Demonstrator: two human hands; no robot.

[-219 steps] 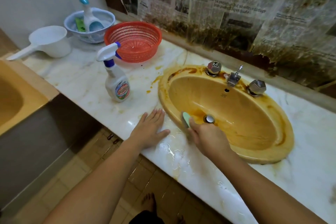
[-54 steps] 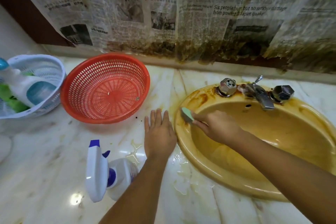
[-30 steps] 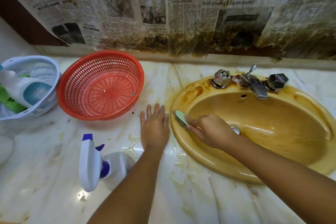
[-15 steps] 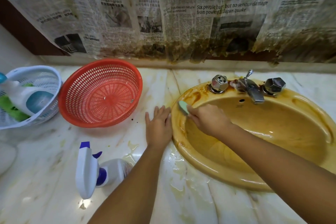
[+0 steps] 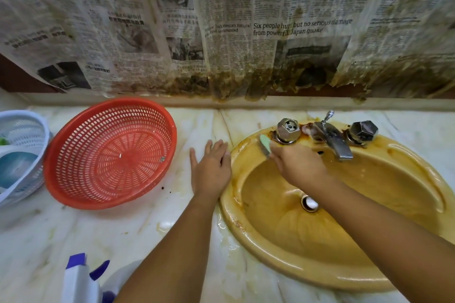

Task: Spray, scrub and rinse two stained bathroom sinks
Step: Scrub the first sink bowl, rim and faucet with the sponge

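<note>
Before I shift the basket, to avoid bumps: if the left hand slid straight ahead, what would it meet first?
The left hand likely crosses bare countertop, reaching the wall ledge first.

free: bare counter [image 5: 152, 224] near-side of red basket [image 5: 110, 155] | obst: tap knobs [image 5: 288, 129] + spout [image 5: 334, 141] crowd sink [image 5: 320, 275] rear rim

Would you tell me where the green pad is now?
Head view: the right hand grips the green pad on the back-left rim of the sink, beside the left tap knob.
</note>
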